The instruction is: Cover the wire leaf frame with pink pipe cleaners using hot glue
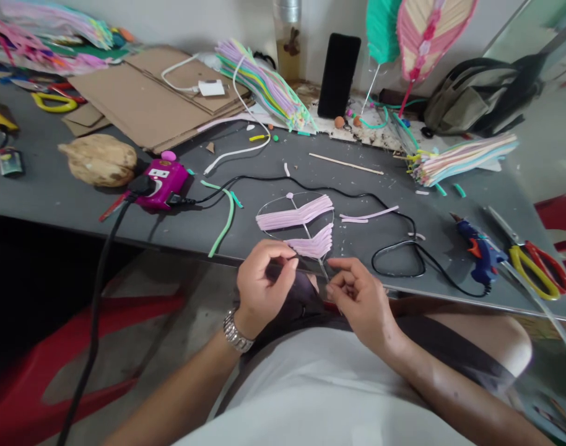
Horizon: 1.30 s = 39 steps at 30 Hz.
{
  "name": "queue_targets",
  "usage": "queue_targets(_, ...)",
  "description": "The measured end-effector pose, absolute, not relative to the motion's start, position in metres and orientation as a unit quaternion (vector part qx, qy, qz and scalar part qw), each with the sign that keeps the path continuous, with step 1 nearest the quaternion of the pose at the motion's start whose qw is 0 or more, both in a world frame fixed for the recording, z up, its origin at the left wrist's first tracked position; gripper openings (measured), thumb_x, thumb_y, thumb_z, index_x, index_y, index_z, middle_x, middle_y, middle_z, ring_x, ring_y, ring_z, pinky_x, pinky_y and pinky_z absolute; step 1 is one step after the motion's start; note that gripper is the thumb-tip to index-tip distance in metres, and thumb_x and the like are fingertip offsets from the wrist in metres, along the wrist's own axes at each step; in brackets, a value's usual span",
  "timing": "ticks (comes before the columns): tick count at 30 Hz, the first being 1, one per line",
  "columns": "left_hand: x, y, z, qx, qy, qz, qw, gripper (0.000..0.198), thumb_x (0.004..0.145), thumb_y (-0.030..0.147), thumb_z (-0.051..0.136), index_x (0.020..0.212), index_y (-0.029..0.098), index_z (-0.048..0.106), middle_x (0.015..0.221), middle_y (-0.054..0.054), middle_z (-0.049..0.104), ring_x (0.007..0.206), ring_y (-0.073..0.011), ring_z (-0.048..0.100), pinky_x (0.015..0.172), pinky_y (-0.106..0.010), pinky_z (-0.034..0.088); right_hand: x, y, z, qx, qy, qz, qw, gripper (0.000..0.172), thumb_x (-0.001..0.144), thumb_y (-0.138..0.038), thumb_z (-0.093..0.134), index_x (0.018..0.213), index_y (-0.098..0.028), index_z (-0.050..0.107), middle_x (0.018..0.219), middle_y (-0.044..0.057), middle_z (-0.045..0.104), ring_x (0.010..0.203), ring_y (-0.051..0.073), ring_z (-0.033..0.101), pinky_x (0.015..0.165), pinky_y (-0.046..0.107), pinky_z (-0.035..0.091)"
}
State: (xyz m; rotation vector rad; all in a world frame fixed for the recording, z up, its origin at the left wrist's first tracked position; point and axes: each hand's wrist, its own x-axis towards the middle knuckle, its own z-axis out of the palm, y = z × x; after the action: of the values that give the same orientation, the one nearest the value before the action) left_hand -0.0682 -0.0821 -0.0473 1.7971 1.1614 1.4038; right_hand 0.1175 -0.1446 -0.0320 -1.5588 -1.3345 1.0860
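Note:
A leaf-shaped wire frame (333, 218) lies at the table's front edge, crossed by two bands of lilac strips (296, 214) that bend at the central wire. Its wire stem (323, 269) juts past the edge toward my body. My left hand (267, 279) is closed in a pinch at the frame's lower left; what the fingertips hold is too small to make out. Bent fingers of my right hand (361, 297) close around the end of the stem. Loose lilac strips (369, 215) lie to the right of the frame.
A blue glue gun (483, 251) and scissors (534, 263) lie at right. A black cord (329, 188) crosses behind the frame to a purple power socket (165, 179). Cardboard (139, 93), strip bundles (269, 87) and a phone (339, 74) stand farther back.

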Motion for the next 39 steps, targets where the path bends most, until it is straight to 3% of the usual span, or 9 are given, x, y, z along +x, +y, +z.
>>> queue_targets(5,-0.064,-0.091,-0.035,0.592,0.489,0.43,0.475,0.011,0.089,0.026,0.068,0.082,0.019,0.073,0.075,-0.003,0.075,0.067,-0.0177,0.07,0.065,-0.028,0.056,0.117,-0.143,-0.027,-0.584,-0.429,0.515,0.458,0.027,0.084,-0.031,0.069,0.107,-0.015,0.068,0.067,-0.002,0.067,0.049,0.01,0.054,0.047,0.022,0.044)
queue_targets(9,-0.05,-0.093,-0.021,0.473,0.464,0.426,0.616,0.021,0.084,0.038,0.076,0.083,0.018,0.077,0.083,-0.007,0.08,0.075,-0.0214,0.075,0.071,-0.032,0.06,0.114,-0.151,-0.022,-0.579,-0.478,0.444,0.489,0.023,0.087,-0.027,0.068,0.107,-0.017,0.071,0.073,0.001,0.072,0.063,0.014,0.066,0.059,0.024,0.053)
queue_targets(12,-0.039,-0.095,-0.014,0.373,0.447,0.453,0.675,0.027,0.077,0.042,0.083,0.078,0.016,0.074,0.081,-0.007,0.079,0.073,-0.0196,0.074,0.072,-0.032,0.061,0.113,-0.158,-0.019,-0.568,-0.52,0.399,0.497,0.02,0.09,-0.024,0.066,0.108,-0.018,0.072,0.077,0.002,0.074,0.065,0.013,0.068,0.061,0.023,0.055)
queue_targets(16,-0.029,-0.099,-0.009,0.33,0.436,0.468,0.695,0.029,0.069,0.037,0.089,0.073,0.016,0.069,0.075,-0.005,0.077,0.068,-0.0164,0.07,0.068,-0.028,0.057,0.115,-0.166,-0.018,-0.561,-0.554,0.364,0.495,0.021,0.092,-0.02,0.063,0.111,-0.018,0.071,0.08,0.002,0.073,0.065,0.012,0.066,0.059,0.021,0.054)
queue_targets(23,-0.022,-0.104,-0.002,0.352,0.439,0.483,0.671,0.018,0.069,0.027,0.081,0.067,0.014,0.068,0.065,-0.001,0.071,0.059,-0.011,0.061,0.061,-0.023,0.049,0.117,-0.174,-0.025,-0.558,-0.587,0.331,0.484,0.024,0.094,-0.019,0.061,0.116,-0.021,0.07,0.081,0.0,0.069,0.068,0.011,0.063,0.063,0.02,0.053)
queue_targets(39,-0.02,-0.107,-0.002,0.356,0.447,0.484,0.663,0.014,0.069,0.026,0.075,0.068,0.015,0.066,0.064,0.0,0.068,0.06,-0.0119,0.058,0.061,-0.023,0.047,0.115,-0.174,-0.025,-0.551,-0.595,0.343,0.475,0.028,0.091,-0.013,0.06,0.117,-0.02,0.068,0.083,-0.001,0.072,0.069,0.011,0.065,0.067,0.02,0.053)
